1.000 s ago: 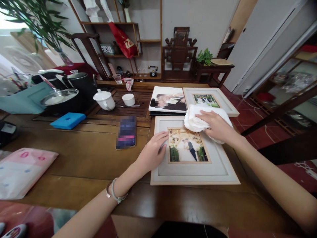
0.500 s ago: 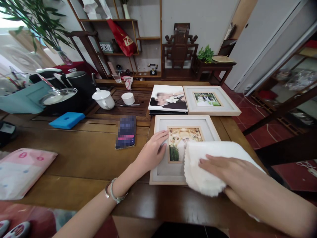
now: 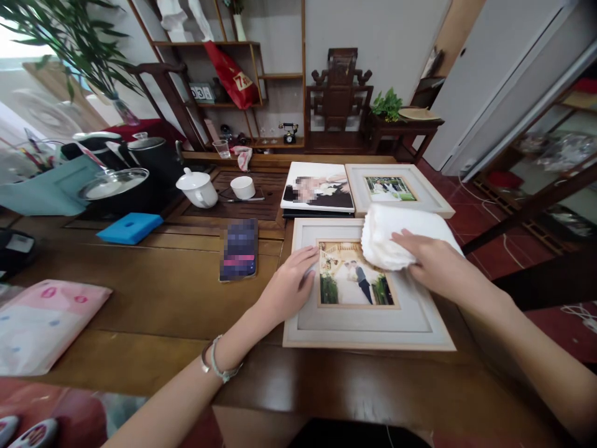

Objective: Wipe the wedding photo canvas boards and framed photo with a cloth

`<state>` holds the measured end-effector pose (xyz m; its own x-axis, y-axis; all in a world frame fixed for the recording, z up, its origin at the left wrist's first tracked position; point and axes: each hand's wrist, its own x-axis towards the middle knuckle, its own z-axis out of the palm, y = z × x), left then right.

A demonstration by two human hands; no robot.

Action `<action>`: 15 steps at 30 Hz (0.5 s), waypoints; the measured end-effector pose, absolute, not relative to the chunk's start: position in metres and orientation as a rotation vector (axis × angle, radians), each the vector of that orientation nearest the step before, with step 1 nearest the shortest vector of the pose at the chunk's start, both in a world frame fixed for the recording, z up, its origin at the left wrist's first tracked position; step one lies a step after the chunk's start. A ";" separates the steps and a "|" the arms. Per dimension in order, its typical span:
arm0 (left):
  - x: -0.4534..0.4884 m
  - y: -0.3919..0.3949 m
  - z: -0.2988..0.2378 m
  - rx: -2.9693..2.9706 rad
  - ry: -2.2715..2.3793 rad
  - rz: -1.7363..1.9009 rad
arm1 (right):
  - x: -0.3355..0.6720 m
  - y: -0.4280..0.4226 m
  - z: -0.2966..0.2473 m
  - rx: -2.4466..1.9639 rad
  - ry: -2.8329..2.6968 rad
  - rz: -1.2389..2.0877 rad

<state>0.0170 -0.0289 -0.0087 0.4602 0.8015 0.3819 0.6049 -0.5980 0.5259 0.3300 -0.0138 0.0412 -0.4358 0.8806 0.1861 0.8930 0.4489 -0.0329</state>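
A light wooden picture frame with a wedding photo lies flat near the table's front edge. My left hand rests on its left side, fingers stretched out over the mat, holding nothing. In my right hand is a folded white cloth, pressed over the frame's upper right part and covering that corner. Behind it lie a second framed photo and a white-edged photo panel on top of something dark.
Left of the frame lies a phone. Further left are a blue sponge-like block, a white lidded cup, a small white bowl, a dark pan and a pink-and-white packet. The wooden table ends at the right.
My right hand has slid the cloth up and away from me, from the frame's lower right to its upper right, uncovering more of the photo. My left hand stays in place.
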 end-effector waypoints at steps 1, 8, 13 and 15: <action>0.017 -0.029 -0.009 2.397 1.197 0.875 | 0.326 -0.031 0.044 -1.577 -2.558 -0.123; 0.017 -0.028 -0.009 2.408 1.205 0.843 | 0.314 -0.127 0.069 -1.195 -2.790 0.047; 0.016 -0.029 -0.008 2.419 1.194 0.852 | 0.327 -0.081 0.058 -1.352 -2.674 0.072; 0.016 -0.029 -0.008 2.423 1.194 0.856 | 0.332 -0.047 0.049 -1.317 -2.661 0.049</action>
<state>0.0165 -0.0285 -0.0083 0.4747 0.7954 0.3769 0.6122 -0.6060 0.5079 0.3320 -0.0474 0.0493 -0.5949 0.7917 0.1393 0.7860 0.6092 -0.1056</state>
